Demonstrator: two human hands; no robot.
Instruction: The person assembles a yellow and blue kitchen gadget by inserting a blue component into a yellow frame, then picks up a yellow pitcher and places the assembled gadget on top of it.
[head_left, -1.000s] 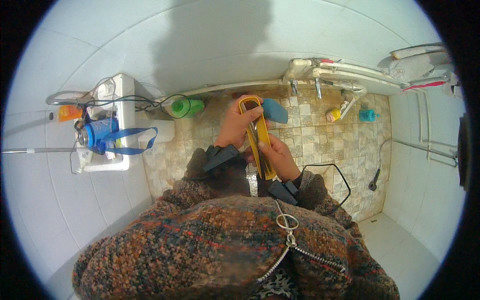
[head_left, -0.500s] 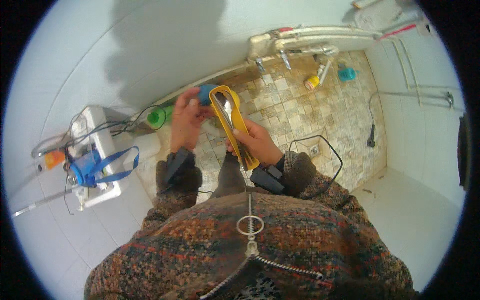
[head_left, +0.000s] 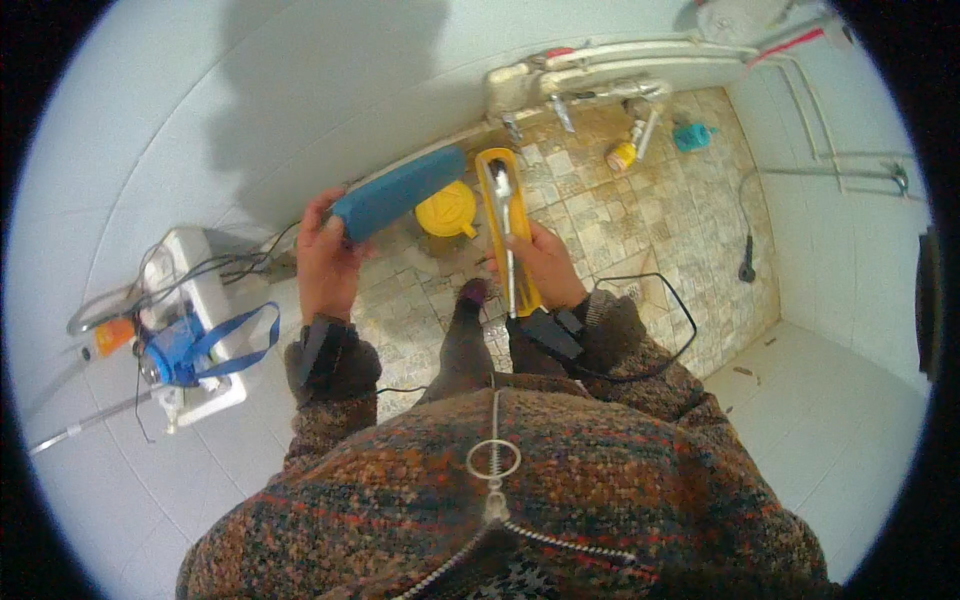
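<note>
My left hand grips one end of a long blue case half, raised at a tilt with its far end pointing up and right. In my right hand is a narrow yellow cutlery case, its inside facing up. A metal spoon lies lengthwise in it, bowl toward the far end. Whether other cutlery lies under the spoon I cannot tell. The blue and yellow pieces are apart. Between them, lower down, a round yellow lid-like thing shows a small tab.
At left a white shelf carries cables, a blue strapped item and an orange tube. Pipes and taps run along the far wall. A yellow container and a teal bottle are on the tiled floor.
My left hand has moved left and drawn the blue piece away from beside the yellow case. The yellow case has shifted right and turned more upright, and the round yellow thing is uncovered.
</note>
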